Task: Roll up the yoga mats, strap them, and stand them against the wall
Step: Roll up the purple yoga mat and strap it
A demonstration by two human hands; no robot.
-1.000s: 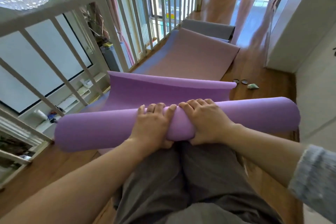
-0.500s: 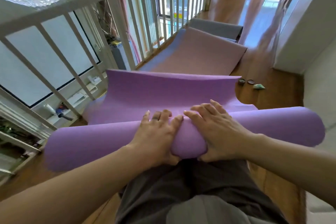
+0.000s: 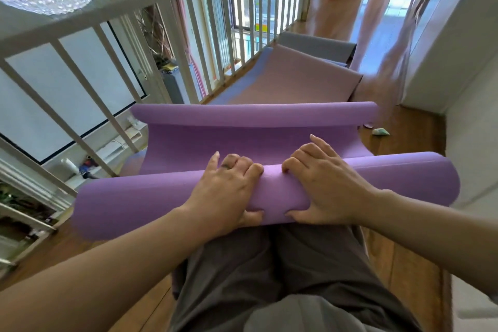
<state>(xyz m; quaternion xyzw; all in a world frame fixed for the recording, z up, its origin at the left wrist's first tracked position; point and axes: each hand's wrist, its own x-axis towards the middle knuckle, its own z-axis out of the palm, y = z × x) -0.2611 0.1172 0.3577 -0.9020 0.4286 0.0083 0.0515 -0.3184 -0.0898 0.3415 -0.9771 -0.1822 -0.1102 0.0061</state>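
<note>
My left hand (image 3: 226,191) and right hand (image 3: 326,186) sit side by side at the centre of the frame. Both grip the rolled part of the purple yoga mat (image 3: 134,205), fingers curled over its top and thumbs tucked under its near side. The roll lies across my lap. Its unrolled stretch runs toward a pink mat (image 3: 293,81) in the upper middle, beside the white railing (image 3: 188,43).
</note>
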